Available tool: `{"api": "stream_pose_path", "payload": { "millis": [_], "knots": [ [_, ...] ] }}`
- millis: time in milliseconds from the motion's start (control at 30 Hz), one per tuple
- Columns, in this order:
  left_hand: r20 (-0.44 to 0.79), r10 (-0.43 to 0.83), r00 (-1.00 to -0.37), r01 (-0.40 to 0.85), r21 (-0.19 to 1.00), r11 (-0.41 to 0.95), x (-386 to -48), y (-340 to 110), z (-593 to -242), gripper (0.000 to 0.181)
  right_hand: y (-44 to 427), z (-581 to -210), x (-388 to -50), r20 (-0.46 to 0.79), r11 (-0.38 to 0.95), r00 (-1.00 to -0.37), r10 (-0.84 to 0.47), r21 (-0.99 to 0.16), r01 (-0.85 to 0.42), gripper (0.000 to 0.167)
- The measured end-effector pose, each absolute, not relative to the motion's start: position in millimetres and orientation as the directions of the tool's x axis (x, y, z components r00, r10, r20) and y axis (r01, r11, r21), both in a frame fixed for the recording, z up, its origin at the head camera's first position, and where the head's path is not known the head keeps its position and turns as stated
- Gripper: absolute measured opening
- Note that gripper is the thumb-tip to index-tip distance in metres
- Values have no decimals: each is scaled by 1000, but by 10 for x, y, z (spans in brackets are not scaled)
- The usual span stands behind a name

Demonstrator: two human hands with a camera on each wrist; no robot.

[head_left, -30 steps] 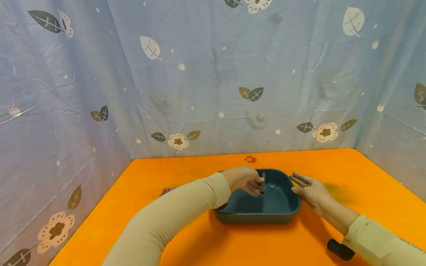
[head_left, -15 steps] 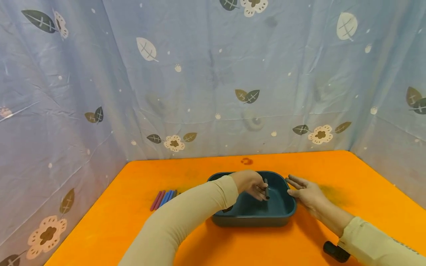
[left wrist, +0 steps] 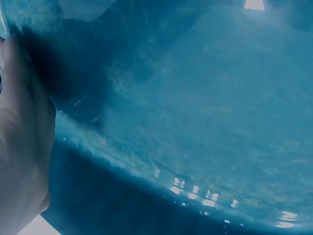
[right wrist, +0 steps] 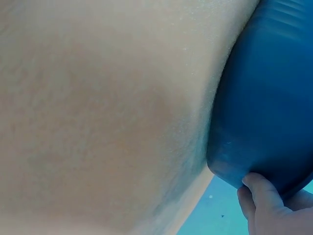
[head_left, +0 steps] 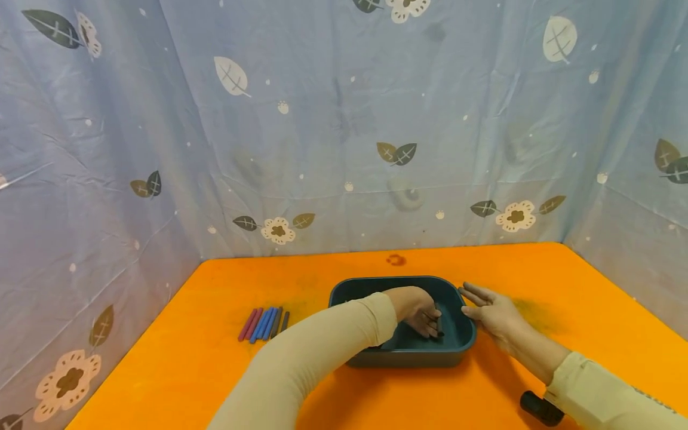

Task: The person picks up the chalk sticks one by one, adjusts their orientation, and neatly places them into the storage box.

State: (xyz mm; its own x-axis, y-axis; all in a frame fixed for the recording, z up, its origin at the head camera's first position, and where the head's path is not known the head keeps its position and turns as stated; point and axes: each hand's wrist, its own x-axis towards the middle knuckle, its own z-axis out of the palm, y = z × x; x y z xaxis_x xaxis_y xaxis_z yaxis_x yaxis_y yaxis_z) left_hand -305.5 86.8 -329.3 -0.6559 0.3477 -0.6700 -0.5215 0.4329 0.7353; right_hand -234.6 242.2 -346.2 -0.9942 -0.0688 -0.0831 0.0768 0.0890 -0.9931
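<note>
Inside the dark blue-green basin point(head_left: 411, 358), my left hand point(head_left: 415, 306) pinches a short dark stick point(head_left: 439, 323) that looks like chalk and stands nearly upright. In the left wrist view that hand point(left wrist: 24, 142) shows at the left edge over the basin floor point(left wrist: 205, 107), and the stick cannot be made out. My right hand point(head_left: 497, 313) touches the basin's right side, its fingers fairly straight along the rim. From the right wrist, its fingers point(right wrist: 264, 193) lie against the basin's outer wall point(right wrist: 269, 98).
Red sticks point(head_left: 250, 325), blue sticks point(head_left: 263, 324) and dark sticks point(head_left: 276, 322) lie in a row on the orange table point(head_left: 177, 370), left of the basin. A black cylindrical object point(head_left: 540, 409) lies near my right sleeve. A patterned curtain point(head_left: 322, 119) surrounds the table.
My left hand has lowered with the dark stick deeper into the basin, slightly rightward. The row of sticks has come into fuller view. My right hand stays at the basin's side.
</note>
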Motion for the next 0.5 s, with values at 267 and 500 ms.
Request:
{"api": "stream_pose_path", "payload": {
  "millis": [267, 500],
  "knots": [
    [-722, 347, -599, -577, 690, 437, -3354, 1035, -3603, 27, 2425, -3439, -2330, -80, 113, -994, -70, -991, 72, 66],
    [-714, 381, -587, -598, 700, 390, -3936, 1220, -4280, 31, 2422, -3433, -2309, -82, 142, -994, -72, -987, 71, 64]
  ]
}}
